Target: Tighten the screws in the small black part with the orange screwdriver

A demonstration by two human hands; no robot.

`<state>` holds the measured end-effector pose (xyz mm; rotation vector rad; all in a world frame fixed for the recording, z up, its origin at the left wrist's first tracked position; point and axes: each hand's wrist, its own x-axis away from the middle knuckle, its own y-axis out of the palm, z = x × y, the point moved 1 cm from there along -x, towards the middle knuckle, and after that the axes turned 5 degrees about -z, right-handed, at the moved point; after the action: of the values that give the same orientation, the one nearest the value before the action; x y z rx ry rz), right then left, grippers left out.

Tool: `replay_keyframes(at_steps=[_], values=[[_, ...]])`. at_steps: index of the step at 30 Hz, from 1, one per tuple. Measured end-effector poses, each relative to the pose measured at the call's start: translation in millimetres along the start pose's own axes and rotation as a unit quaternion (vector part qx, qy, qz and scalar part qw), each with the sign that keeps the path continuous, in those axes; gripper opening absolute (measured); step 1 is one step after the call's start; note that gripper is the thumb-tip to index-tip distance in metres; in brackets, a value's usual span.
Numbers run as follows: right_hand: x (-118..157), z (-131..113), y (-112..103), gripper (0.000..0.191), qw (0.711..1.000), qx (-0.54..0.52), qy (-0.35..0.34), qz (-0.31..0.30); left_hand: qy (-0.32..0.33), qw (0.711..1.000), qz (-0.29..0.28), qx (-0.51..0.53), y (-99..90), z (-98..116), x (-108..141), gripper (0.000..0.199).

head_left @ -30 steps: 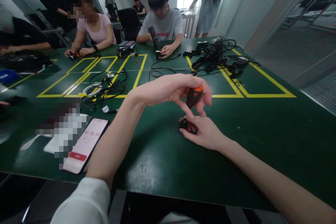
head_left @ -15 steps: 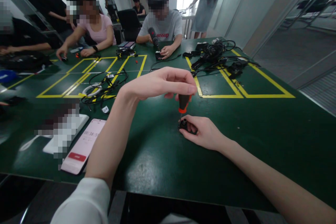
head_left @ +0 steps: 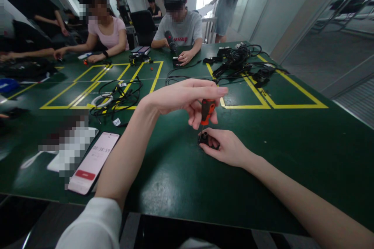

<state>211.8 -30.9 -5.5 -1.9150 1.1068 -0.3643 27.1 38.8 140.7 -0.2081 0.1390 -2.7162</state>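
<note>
A short screwdriver (head_left: 207,112) with a black and orange handle stands nearly upright, tip down. My left hand (head_left: 189,95) arches over it from above, its fingers about the handle and its thumb stretched out over the handle's top. Below, my right hand (head_left: 226,146) is closed on a small black part (head_left: 203,138) with a short round stub, keeping it against the table. The screwdriver's thin shaft reaches down to this part; what its tip meets is too small to make out.
On the green table (head_left: 175,186) to my left lies a phone (head_left: 93,163) showing a timer. Black cables (head_left: 119,97) lie beyond it, and a larger cable tangle (head_left: 238,62) sits at the far right. Across from me a person (head_left: 179,27) holds a power driver (head_left: 170,41).
My left thumb has straightened and moved right over the handle, and the fingers have loosened and spread. The screwdriver leans slightly more to the right. My right hand stays put.
</note>
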Motion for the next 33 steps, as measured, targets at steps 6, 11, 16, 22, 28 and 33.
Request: replay_keyframes(at_steps=[6,11,16,22,28,33], values=[[-1,-1,-1,0.01,1.0,0.01,-0.007,0.007,-0.002,0.999,-0.042,0.009,-2.8,0,3,0.041],[0,0,0,0.011,1.0,0.01,-0.011,0.01,-0.01,0.997,-0.075,0.018,-6.9,0,3,0.034],[-1,-1,-1,0.012,1.0,0.009,-0.002,0.002,-0.002,0.998,-0.061,-0.024,-9.5,1,5,0.031],[0,-1,-2,0.013,1.0,0.005,0.001,-0.003,0.004,0.996,-0.01,-0.085,-14.1,3,11,0.029],[0,-1,-3,0.012,1.0,0.001,0.002,-0.002,-0.003,0.996,-0.023,-0.085,-11.8,4,10,0.03],[0,0,-3,0.013,1.0,0.0,0.003,-0.005,-0.004,0.998,-0.029,-0.061,-7.2,3,7,0.033]])
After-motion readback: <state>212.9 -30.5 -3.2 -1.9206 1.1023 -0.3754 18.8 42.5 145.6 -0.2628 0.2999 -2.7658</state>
